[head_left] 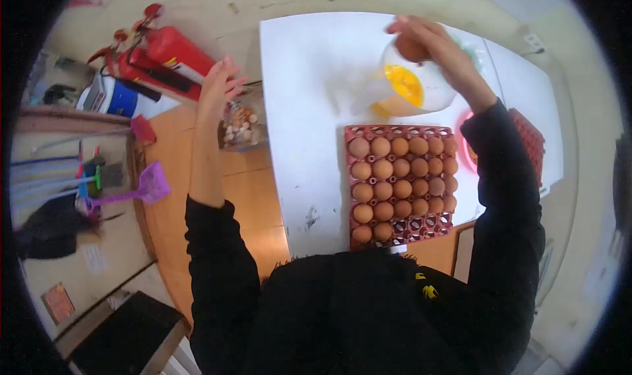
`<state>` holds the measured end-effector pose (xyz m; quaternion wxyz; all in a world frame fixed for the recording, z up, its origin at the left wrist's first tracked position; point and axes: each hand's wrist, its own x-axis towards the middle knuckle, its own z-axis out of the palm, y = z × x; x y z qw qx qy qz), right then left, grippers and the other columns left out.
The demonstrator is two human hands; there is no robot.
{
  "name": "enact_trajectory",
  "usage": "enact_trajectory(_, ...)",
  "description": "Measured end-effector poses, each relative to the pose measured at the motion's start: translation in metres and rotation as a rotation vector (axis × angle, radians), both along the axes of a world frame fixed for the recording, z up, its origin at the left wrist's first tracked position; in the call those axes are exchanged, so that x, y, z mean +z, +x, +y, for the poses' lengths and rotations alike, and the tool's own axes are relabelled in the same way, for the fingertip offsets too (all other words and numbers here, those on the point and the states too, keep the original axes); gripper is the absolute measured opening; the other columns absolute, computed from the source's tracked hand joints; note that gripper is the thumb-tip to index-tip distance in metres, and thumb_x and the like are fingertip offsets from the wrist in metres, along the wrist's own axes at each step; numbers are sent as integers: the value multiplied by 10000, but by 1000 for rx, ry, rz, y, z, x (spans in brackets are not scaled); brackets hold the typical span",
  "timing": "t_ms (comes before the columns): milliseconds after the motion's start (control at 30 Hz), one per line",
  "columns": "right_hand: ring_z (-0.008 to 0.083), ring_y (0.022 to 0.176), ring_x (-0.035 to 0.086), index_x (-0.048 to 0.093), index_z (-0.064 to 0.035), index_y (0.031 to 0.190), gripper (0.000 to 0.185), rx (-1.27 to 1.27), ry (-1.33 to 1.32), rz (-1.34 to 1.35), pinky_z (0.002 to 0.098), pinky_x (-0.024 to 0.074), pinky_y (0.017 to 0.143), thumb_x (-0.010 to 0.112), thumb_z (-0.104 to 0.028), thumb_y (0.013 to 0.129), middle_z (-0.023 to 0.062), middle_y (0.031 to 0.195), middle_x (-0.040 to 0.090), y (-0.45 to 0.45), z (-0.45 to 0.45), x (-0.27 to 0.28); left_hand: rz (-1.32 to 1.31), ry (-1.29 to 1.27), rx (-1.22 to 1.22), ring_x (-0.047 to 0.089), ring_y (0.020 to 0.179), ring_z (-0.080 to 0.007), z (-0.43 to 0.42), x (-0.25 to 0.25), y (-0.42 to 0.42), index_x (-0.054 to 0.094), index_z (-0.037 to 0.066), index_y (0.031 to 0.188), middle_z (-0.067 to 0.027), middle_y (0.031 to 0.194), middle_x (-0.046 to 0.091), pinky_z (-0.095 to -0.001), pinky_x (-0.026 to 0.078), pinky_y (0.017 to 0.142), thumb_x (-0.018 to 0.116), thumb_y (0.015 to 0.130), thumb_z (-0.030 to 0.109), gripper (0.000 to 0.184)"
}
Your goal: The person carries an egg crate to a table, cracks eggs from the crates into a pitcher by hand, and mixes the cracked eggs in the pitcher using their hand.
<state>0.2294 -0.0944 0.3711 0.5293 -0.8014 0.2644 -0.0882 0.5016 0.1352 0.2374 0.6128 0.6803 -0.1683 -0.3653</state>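
Note:
My right hand (433,38) is wrapped around a brown egg (411,48), held above a translucent white plastic jug (436,93). Several yellow yolks (403,85) lie inside the jug. On the left, my left hand (218,85) is empty with its fingers apart, over the near side of a container of eggshells (240,125) beside the table. Directly in front of my body, a red egg tray (421,229) holds rows of brown eggs (401,169). Its row closest to me has two eggs at the left and bare cups to the right.
The white table (303,144) bears a pink bowl (464,141), partly behind my right sleeve, and another red tray (530,141) at the right. Red fire extinguishers (174,52) stand at the far left. A purple dustpan (153,184) and several brooms are further left.

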Motion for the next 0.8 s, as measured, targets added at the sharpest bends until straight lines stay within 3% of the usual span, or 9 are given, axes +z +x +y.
enact_trajectory(133, 117, 764, 525, 453, -53, 1070, 350, 210, 40, 7, 234, 413, 691, 509, -314, 844, 45, 839, 531, 25, 23, -4, 845, -418, -539, 492, 1019, -322, -58, 62, -103, 265, 53, 1263, -214, 1181, 420, -436, 398, 857, 348, 807, 592, 711)
enact_trajectory(167, 150, 797, 549, 431, -42, 1091, 367, 274, 13, -20, 257, 423, 724, 525, -290, 837, 63, 879, 542, 30, 26, -8, 1066, -502, -634, 443, 1069, -366, -70, 65, -117, 327, 58, 1225, -236, 1219, 381, -425, 412, 873, 324, 865, 489, 561)
enact_trajectory(200, 201, 829, 562, 458, -19, 1057, 338, 333, -246, 13, 291, 437, 751, 551, -243, 821, 100, 920, 550, 30, 28, 2, 1145, -601, -573, 452, 1047, -365, -79, 60, -126, 326, 54, 1221, -246, 1216, 377, -424, 415, 871, 326, 872, 471, 543)
enact_trajectory(233, 201, 829, 562, 458, -19, 1057, 338, 314, -251, 13, 291, 437, 751, 551, -243, 821, 100, 920, 550, 28, 19, 6, 1226, -697, -509, 461, 1026, -364, -87, 53, -132, 324, 50, 1217, -257, 1212, 373, -423, 418, 869, 328, 880, 453, 525)
enact_trajectory(300, 210, 813, 573, 510, -23, 993, 274, 300, -668, -65, 295, 457, 717, 550, -230, 818, 113, 944, 560, 21, -1, 11, 1200, -655, -444, 490, 979, -331, -90, 42, -129, 347, 59, 1200, -232, 1175, 405, -396, 434, 837, 344, 882, 437, 494)
enact_trajectory(333, 216, 781, 588, 557, -12, 918, 218, 272, -659, -10, 315, 472, 687, 555, -201, 809, 115, 915, 584, 14, -18, 18, 1164, -623, -361, 519, 932, -297, -88, 36, -124, 371, 67, 1183, -207, 1137, 437, -369, 450, 806, 361, 885, 422, 464)
enact_trajectory(433, 248, 704, 591, 608, -33, 782, 109, 279, -921, 446, 349, 474, 647, 593, -128, 732, 106, 740, 607, -12, -53, -3, 1185, -620, -202, 523, 909, -279, -77, 12, -110, 424, 78, 1151, -191, 1142, 449, -374, 448, 807, 377, 886, 401, 421)
enact_trajectory(633, 264, 681, 585, 631, -91, 735, 106, 491, -977, 630, 370, 458, 588, 642, -116, 632, 102, 688, 596, -27, -64, -59, 1252, -614, -191, 485, 1003, -296, -51, -82, -102, 472, 107, 1148, -199, 1216, 402, -445, 412, 855, 392, 877, 401, 408)
enact_trajectory(800, 262, 694, 588, 632, -66, 714, 88, 638, -919, 689, 359, 463, 591, 615, -77, 629, 115, 691, 598, -17, -62, -88, 1130, -533, -152, 540, 926, -250, -44, -97, -112, 453, 137, 1143, -185, 1171, 449, -388, 454, 805, 375, 886, 395, 373)
